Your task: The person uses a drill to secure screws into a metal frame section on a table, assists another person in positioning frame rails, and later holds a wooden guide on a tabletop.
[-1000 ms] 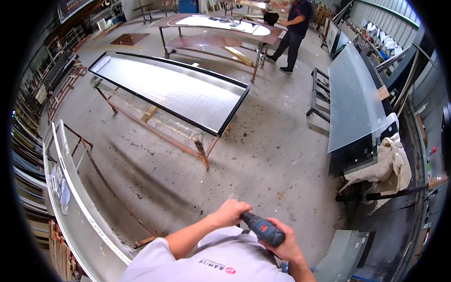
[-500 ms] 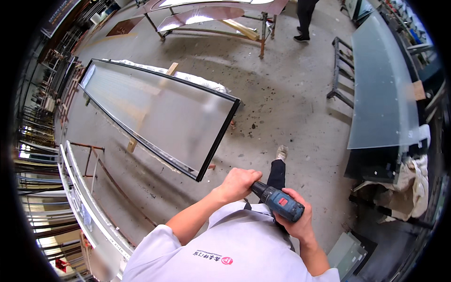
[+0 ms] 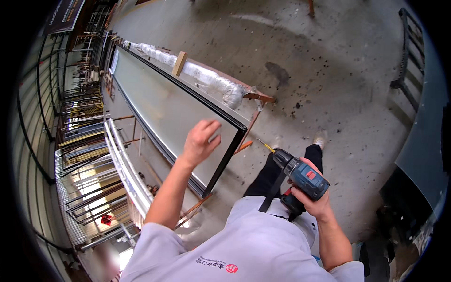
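Note:
My right hand [image 3: 318, 203] is wrapped round the grip of a blue and black cordless drill [image 3: 307, 177]. A thin bit with a yellow shank [image 3: 268, 147] sticks out of its chuck toward the corner of a long framed panel. That panel has a black frame [image 3: 225, 154] and a pale frosted pane [image 3: 159, 110], and lies flat on a support. Above the pane's near end is my left hand [image 3: 201, 142], with its fingers curled in a pinch. Anything between those fingertips is hidden or too small to make out.
A wooden block [image 3: 179, 63] and a plastic-wrapped bundle [image 3: 206, 77] lie along the panel's far side. Curved white rails [image 3: 124, 164] stand at the left, near racks of metal profiles [image 3: 84, 136]. A black rack [image 3: 408, 56] and a large glass sheet [image 3: 423, 145] are at the right.
My left hand has left the drill's chuck and moved left over the panel. The bit now shows in the drill. The panel is closer, and the view has turned left.

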The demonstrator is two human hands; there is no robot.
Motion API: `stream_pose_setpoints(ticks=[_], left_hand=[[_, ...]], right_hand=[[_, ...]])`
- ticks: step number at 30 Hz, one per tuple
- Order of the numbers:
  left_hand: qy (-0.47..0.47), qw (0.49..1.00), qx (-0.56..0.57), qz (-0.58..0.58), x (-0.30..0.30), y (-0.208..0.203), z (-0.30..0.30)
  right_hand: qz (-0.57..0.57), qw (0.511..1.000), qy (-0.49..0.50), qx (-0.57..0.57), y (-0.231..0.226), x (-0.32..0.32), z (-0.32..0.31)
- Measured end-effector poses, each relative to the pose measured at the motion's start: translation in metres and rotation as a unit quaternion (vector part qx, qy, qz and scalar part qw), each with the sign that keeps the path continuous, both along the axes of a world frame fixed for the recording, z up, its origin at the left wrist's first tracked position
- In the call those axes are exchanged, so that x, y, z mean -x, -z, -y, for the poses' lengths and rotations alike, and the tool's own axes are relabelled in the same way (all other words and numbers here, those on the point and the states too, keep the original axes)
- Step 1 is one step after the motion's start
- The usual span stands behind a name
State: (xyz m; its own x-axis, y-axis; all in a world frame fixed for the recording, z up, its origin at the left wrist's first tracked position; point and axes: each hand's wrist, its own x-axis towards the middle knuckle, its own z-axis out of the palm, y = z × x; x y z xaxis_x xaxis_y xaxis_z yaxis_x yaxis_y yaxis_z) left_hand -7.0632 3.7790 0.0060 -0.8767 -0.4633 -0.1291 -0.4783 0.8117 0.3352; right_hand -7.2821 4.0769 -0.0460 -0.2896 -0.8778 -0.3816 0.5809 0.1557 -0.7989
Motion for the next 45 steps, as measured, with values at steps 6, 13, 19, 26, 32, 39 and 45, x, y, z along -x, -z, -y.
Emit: stream_pose_setpoints(ticks=[6,13,19,26,32,39,45], left_hand=[[0.246,0.957,0.006,0.151,0.045,0.031,0.072],[0.416,0.891,-0.003,0.181,0.054,0.064,0.106],[0.437,0.889,-0.010,0.138,0.049,0.069,0.115],[0.468,0.876,-0.048,0.107,0.058,0.074,0.116],[0.467,0.876,-0.067,0.100,0.063,0.079,0.116],[0.468,0.875,-0.075,0.094,0.061,0.083,0.115],[0.468,0.875,-0.079,0.094,0.064,0.083,0.114]], right_hand=[[0.153,0.988,0.036,0.001,0.040,-0.018,0.030],[0.164,0.985,0.041,-0.029,0.061,-0.041,0.025],[0.137,0.990,0.013,0.009,0.073,-0.051,0.026],[0.329,0.939,0.081,-0.055,0.066,-0.055,0.035],[0.360,0.929,0.058,-0.060,0.069,-0.054,0.033],[0.276,0.958,0.001,-0.073,0.075,-0.046,0.031],[0.281,0.956,-0.015,-0.084,0.077,-0.045,0.032]])
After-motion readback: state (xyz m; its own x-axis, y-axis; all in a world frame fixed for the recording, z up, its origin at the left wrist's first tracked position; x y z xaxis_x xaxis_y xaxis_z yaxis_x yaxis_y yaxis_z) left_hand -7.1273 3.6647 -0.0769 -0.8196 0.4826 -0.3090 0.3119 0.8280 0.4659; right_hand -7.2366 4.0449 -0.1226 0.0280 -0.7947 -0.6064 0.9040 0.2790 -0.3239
